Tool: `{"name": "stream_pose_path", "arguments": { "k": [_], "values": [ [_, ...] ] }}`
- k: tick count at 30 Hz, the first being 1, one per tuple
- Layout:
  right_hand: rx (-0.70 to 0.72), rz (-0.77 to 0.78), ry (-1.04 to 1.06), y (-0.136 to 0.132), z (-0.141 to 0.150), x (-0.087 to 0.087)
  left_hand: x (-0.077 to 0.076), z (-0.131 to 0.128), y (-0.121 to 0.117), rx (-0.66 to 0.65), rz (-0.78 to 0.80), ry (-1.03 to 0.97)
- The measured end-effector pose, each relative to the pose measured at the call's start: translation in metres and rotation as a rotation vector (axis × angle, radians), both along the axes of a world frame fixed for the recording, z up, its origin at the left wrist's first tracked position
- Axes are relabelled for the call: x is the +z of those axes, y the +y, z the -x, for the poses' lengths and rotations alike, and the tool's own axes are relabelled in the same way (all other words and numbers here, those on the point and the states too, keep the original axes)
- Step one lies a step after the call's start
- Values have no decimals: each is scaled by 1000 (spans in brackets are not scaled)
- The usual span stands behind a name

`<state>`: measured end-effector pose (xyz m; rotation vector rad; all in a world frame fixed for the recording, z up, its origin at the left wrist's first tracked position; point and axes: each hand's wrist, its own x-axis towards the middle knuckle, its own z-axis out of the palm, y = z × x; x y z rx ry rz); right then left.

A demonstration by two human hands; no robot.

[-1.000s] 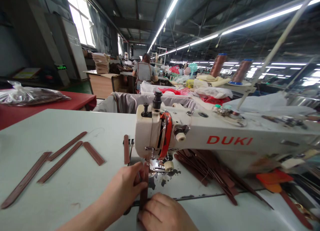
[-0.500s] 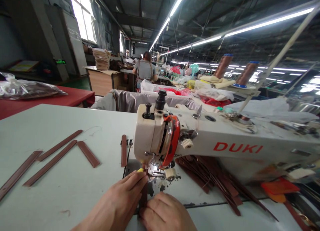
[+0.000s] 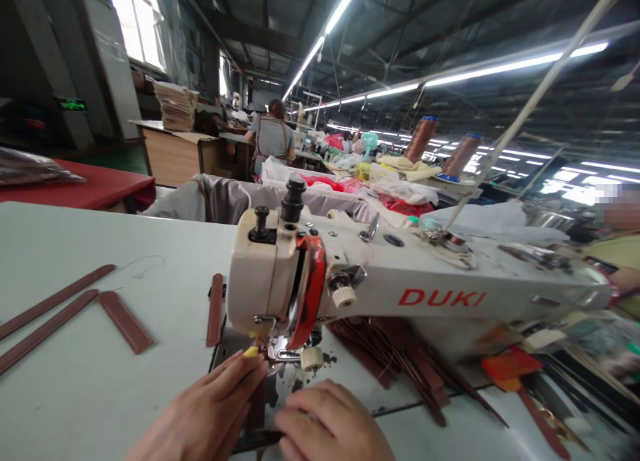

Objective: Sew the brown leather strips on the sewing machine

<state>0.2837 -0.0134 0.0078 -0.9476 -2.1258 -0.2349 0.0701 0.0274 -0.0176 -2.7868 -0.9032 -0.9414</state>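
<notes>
Both hands flat, left hand [image 3: 210, 408], right hand [image 3: 330, 424], pressing narrow brown strip [image 3: 257, 408].

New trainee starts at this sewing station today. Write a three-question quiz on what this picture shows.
1. True or false: both hands rest on the brown strap under the sewing machine.
2. Which lies left of the machine head? A) loose brown strips B) scissors C) a phone
3. Fill in: the two thread cones behind the machine are ____ in colour.

Key: 1 true, with the left hand and right hand pressing it flat; 2 A; 3 brown.
</notes>
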Motion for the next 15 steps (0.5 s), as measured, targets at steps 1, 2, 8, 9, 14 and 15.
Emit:
{"name": "stream_pose_path", "arguments": {
  "k": [1,2,8,9,14,15],
  "values": [
    [-32,58,-26,2,-13,9,-3,0,0,16,18,-34],
    [-86,120,-55,5,-27,18,-5,-1,-1,37,30,-69],
    [-664,190,-377,47,-97,35,9,-3,-6,43,-72,-5],
    [-682,189,-400,54,-101,33,14,-3,-6,41,-85,40],
    [-699,169,-460,66,-99,27,31,-5,-10,55,-59,187],
    [-704,168,-470,65,-98,27,32,-5,-10,53,-65,198]
  ]
}}
